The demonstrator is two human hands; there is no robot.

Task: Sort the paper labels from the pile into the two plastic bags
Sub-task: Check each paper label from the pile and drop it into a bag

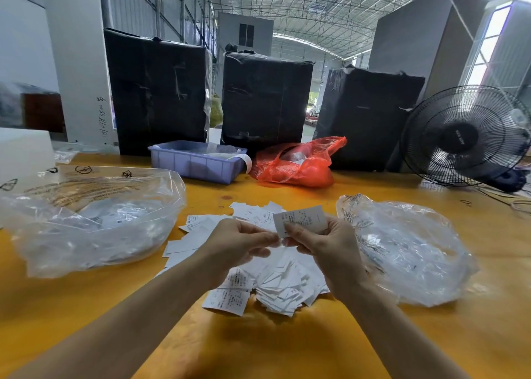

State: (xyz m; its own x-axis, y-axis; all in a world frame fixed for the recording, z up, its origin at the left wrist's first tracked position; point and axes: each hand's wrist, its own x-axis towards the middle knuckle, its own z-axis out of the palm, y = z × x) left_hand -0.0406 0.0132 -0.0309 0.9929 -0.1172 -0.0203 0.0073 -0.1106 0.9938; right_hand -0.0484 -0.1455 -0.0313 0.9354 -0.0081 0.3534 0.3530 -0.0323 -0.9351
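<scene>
Both hands (pixel 280 239) pinch a white printed label (pixel 300 220).

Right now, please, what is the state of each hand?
Left hand: fingers curled, pinching the lower left corner of the label.
Right hand: grip closed on the same label.

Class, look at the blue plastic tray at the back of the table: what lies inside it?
Inside the blue tray a clear plastic bag shows, and a white paper strip hangs over its right end. The tray's front wall hides whatever lies deeper.
</scene>
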